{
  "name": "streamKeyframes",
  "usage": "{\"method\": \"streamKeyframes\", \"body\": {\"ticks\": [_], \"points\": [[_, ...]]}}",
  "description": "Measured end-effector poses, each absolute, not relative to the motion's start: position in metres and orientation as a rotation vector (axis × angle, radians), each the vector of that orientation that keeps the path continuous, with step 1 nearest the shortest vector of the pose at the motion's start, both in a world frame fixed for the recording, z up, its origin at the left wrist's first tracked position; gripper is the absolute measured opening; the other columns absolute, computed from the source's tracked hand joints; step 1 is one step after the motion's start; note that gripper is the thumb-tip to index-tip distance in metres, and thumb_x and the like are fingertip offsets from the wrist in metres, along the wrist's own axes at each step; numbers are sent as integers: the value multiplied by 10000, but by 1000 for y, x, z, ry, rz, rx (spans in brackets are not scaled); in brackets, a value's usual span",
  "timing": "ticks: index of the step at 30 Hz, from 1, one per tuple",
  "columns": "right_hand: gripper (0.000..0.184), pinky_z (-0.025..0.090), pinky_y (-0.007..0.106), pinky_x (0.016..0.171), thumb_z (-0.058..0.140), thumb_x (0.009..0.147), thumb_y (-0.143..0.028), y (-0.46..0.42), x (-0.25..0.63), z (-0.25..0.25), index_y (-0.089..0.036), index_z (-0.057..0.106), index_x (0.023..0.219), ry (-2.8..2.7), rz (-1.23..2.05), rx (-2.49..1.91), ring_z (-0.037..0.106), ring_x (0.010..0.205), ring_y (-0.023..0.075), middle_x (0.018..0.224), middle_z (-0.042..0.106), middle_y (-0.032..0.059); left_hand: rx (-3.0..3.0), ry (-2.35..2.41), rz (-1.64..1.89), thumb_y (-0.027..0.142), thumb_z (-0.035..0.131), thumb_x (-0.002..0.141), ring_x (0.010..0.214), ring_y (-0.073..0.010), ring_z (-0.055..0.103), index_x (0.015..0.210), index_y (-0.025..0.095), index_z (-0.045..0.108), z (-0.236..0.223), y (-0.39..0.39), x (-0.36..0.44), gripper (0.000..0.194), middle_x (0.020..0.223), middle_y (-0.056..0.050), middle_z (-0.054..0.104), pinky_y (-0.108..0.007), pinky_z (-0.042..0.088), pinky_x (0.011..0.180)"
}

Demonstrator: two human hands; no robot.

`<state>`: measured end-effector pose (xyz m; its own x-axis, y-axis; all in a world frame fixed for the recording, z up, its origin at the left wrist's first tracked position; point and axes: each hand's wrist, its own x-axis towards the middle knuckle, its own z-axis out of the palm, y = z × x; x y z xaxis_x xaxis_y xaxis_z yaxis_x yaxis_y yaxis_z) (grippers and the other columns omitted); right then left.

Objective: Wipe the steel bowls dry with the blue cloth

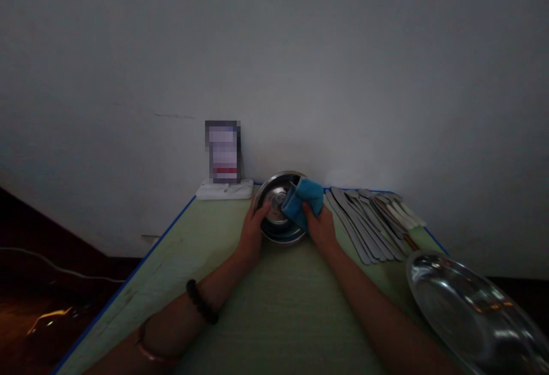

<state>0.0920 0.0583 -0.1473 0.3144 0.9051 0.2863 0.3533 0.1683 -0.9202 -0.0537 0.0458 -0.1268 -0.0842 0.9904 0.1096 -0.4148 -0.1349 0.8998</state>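
A round metal bowl [274,192] is tilted toward me near the back edge of the table, its shiny inside facing me. My left hand [252,232] grips its left rim, the thumb lying over the inner side and the other fingers hidden behind. In my right hand [321,227] is a folded blue cloth [311,192], pressed against the right part of the bowl's rim and inside. The cloth covers part of the bowl there, and some of my right fingers are out of sight behind it.
Several metal and pale-handled utensils [369,223] lie side by side at the back right. A large shiny metal basin [450,306] occupies the right front corner. At the back left, a blurred upright screen [223,152] leans on the wall behind a white flat object [225,191]. Blue edging lines the green table [291,318].
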Motion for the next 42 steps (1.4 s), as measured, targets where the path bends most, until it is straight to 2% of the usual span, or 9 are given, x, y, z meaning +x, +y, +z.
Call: {"method": "streamKeyframes", "body": {"ticks": [4, 10, 13, 17, 22, 25, 28, 37, 42], "points": [[362, 401, 264, 587, 463, 782, -491, 59, 92, -147, -151, 578, 738, -1266, 610, -1400, 549, 661, 173, 694, 606, 41, 807, 870, 1419, 441, 567, 743, 1065, -270, 574, 1075, 162, 621, -128, 51, -59, 437, 1081, -65, 668, -398, 417, 958], [355, 402, 269, 605, 495, 768, -490, 57, 91, -144, -154, 605, 738, -1321, 656, -1381, 563, 663, 177, 713, 629, 46, 1176, 1040, 1685, 440, 498, 814, 1245, -196, 417, 1198, 245, 538, -132, 44, -58, 432, 1270, 5, 550, -315, 266, 1080], [363, 408, 270, 603, 504, 757, -499, 59, 93, -146, -154, 618, 767, -1328, 674, -1364, 574, 670, 180, 726, 641, 50, 1211, 866, 1645, 362, 546, 784, 1231, -219, 435, 1253, 242, 479, -134, 45, -55, 489, 1267, 0, 553, -354, 291, 1072], [362, 412, 272, 600, 511, 749, -499, 61, 95, -149, -154, 617, 778, -1323, 689, -1350, 578, 683, 184, 739, 646, 55, 1108, 651, 1600, 363, 479, 788, 1199, -249, 471, 1249, 224, 480, -135, 54, -57, 481, 1261, -18, 560, -401, 337, 1046], [369, 386, 272, 564, 501, 743, -516, 62, 95, -150, -163, 593, 693, -1289, 679, -1366, 545, 617, 171, 647, 606, 27, 1260, 801, 1628, 392, 430, 836, 1214, -236, 452, 1177, 214, 534, -140, 57, -60, 399, 1248, -22, 564, -401, 285, 1073], [399, 368, 270, 543, 471, 753, -541, 64, 95, -153, -167, 557, 643, -1252, 666, -1380, 518, 583, 163, 593, 564, 13, 1345, 895, 1634, 427, 375, 870, 1248, -217, 407, 1238, 230, 468, -143, 52, -59, 427, 1306, -28, 506, -397, 261, 1082], [401, 369, 263, 536, 467, 759, -546, 65, 96, -155, -166, 551, 665, -1237, 667, -1377, 511, 583, 157, 601, 558, 11, 1357, 791, 1597, 410, 431, 849, 1228, -205, 431, 1301, 264, 371, -143, 49, -57, 479, 1316, -23, 492, -383, 324, 1045], [373, 370, 258, 547, 504, 746, -525, 61, 94, -150, -162, 555, 676, -1251, 657, -1376, 504, 592, 151, 619, 557, 10, 1182, 852, 1674, 433, 495, 778, 964, -197, 585, 985, 208, 534, -131, 52, -62, 309, 990, -24, 629, -355, 460, 864], [370, 371, 263, 560, 494, 752, -526, 62, 95, -152, -164, 548, 697, -1254, 654, -1369, 504, 616, 158, 633, 546, 11, 1370, 970, 1689, 423, 458, 826, 1079, -195, 518, 1013, 207, 521, -125, 45, -65, 293, 1147, -43, 563, -359, 402, 933]]}}
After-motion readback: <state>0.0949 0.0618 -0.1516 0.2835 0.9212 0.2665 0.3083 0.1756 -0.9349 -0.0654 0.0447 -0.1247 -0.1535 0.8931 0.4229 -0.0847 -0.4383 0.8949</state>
